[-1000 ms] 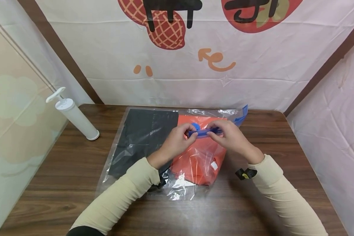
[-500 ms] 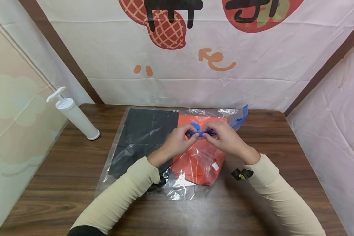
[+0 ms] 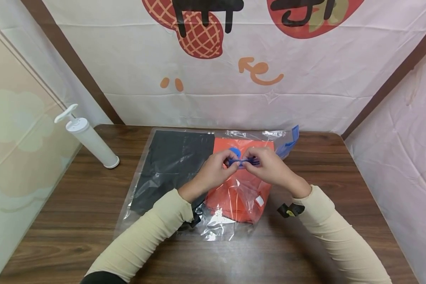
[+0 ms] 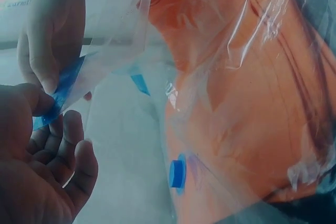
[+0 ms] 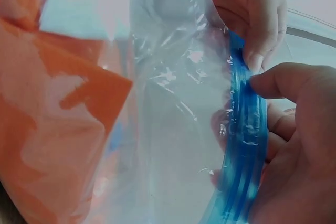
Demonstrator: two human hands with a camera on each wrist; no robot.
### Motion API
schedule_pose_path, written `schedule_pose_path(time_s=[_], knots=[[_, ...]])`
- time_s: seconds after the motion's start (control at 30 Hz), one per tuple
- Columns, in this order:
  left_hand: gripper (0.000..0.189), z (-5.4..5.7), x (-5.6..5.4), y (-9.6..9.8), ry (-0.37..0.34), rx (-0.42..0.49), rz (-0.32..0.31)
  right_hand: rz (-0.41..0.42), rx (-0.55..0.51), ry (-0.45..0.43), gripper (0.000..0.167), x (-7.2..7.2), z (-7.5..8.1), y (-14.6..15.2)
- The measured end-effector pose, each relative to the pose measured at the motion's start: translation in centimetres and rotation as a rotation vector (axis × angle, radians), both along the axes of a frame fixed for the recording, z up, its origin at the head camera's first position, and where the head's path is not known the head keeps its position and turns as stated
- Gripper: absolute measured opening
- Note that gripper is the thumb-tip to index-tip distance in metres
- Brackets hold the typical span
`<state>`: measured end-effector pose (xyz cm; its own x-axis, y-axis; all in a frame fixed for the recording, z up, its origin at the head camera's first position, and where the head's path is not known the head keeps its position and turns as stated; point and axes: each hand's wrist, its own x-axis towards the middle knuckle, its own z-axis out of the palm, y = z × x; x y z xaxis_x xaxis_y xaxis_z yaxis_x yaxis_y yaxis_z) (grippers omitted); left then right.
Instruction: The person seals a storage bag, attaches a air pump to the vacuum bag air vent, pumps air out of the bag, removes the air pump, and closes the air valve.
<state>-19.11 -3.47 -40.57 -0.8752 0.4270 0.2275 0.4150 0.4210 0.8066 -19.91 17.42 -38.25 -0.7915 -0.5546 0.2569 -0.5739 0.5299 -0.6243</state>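
Observation:
A clear plastic vacuum storage bag lies flat on the table, with folded black cloth on its left side and folded orange cloth on its right. My left hand pinches the bag's blue zip strip between thumb and fingers. Close beside it, my right hand pinches the same strip, the two thumbs nearly touching. Both hands hold the strip raised over the orange cloth. Just behind them sits a round blue valve. The strip's far end sticks up at the right.
A white hand pump with a T-shaped handle stands at the table's left edge. Printed cloth walls rise behind and on both sides of the brown wooden table.
My right hand has slid left along the blue strip toward my left hand, then barely moved. The left hand keeps its place, still pinching the strip.

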Motion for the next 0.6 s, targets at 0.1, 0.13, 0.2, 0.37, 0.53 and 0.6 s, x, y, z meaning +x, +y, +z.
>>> schedule_pose_path(time_s=[0.1,0.13,0.2,0.37,0.53,0.6], knots=[[0.005,0.05,0.03,0.03,-0.016,-0.027,0.007,-0.002,0.017,0.045,0.003,-0.09,-0.20,0.00],[0.006,0.07,0.02,0.06,-0.022,-0.035,0.007,-0.003,0.023,0.064,0.003,-0.12,-0.26,0.00],[0.006,0.08,0.00,0.11,-0.034,-0.046,0.007,-0.003,0.025,0.096,0.004,-0.15,-0.35,-0.02],[0.007,0.07,-0.05,0.32,-0.030,-0.054,0.005,0.012,0.005,0.148,0.005,-0.21,-0.51,-0.01],[0.009,-0.06,0.05,0.54,-0.011,-0.041,0.021,0.003,0.012,0.185,0.005,-0.20,-0.67,-0.05],[0.009,-0.14,0.09,0.62,0.005,-0.036,0.028,-0.006,0.023,0.188,0.006,-0.13,-0.71,-0.06]])
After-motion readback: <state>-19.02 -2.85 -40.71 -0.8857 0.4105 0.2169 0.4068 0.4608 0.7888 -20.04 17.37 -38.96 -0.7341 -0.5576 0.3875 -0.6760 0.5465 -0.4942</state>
